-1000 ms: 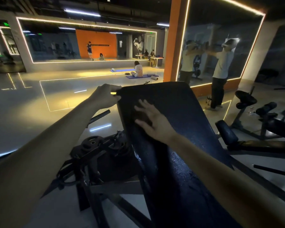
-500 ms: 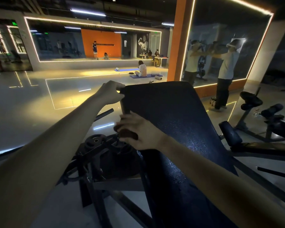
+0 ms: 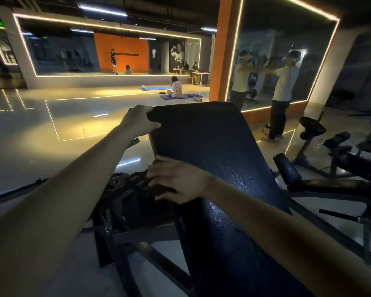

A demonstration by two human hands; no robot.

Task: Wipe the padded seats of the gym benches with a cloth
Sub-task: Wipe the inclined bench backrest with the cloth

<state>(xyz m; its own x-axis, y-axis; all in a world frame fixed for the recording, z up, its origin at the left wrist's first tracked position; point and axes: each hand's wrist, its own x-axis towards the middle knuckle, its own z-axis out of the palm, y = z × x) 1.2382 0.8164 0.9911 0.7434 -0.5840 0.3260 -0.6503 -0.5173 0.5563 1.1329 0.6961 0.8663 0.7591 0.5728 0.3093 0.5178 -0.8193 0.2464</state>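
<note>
In the head view, both bare forearms reach forward from the bottom corners and meet at the left side of a tilted black bench pad (image 3: pixel 212 151), which rises from lower right toward the middle of the picture.

The left arm runs almost straight from the lower left. The left hand (image 3: pixel 137 120) grips the pad's top left corner: the fingers wrap over the top edge and the thumb lies along the left side.

The right arm comes in from the lower right, slanting up and left across the pad's lower half. The right hand (image 3: pixel 177 181) sits lower on the pad's left edge, back of the hand up, wrist on the pad face, fingers bent over the edge and closed over a dark cloth (image 3: pixel 160 189). Only a small brownish part of the cloth shows beneath the fingers, held against the pad's side. The pad's surface near this hand shines with a grainy gleam.

Under the pad stands the dark metal frame (image 3: pixel 137 234), with a weight plate (image 3: pixel 116 181) just left of the right hand. To the right are a roller cushion (image 3: pixel 287 168) and a second bench (image 3: pixel 338 184). Farther off, a person (image 3: pixel 282 93) stands at a lit mirror (image 3: pixel 266 28) with arms raised, and another (image 3: pixel 177 88) sits on a blue mat (image 3: pixel 169 97) on the glossy floor (image 3: pixel 51 129).
</note>
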